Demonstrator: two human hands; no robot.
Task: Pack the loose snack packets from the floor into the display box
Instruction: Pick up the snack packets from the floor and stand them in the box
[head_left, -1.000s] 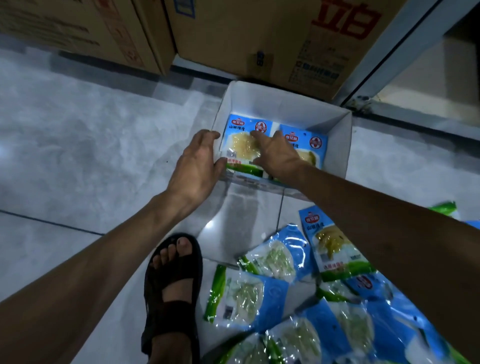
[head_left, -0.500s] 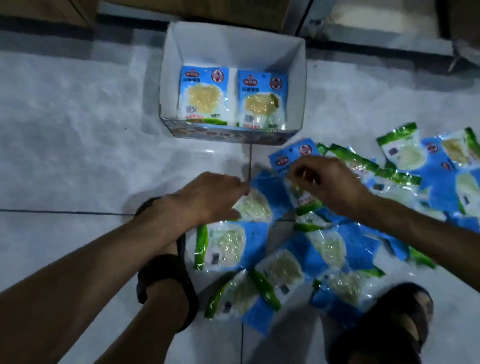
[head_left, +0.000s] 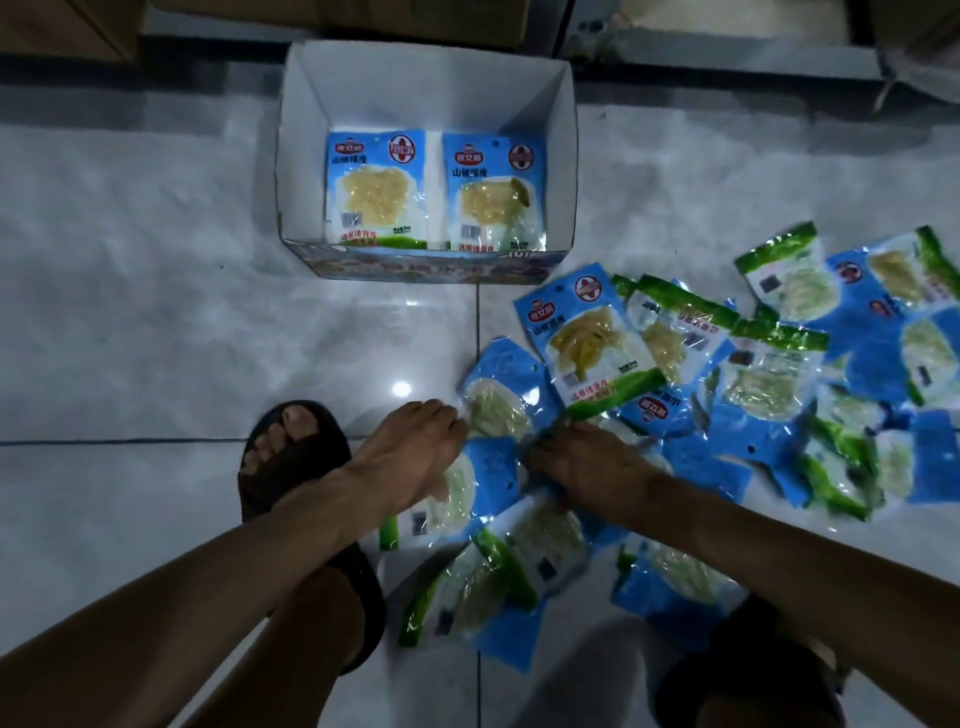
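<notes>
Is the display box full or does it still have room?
Room left: the display box shows two packets side by side, bare white floor behind them.

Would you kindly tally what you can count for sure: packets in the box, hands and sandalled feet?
Packets standing in the display box: 2
Hands: 2, left hand, right hand
Sandalled feet: 2
Total: 6
The overlapping floor pile defies an exact count.

Blue-green snack packets, white display box, black sandal.
</notes>
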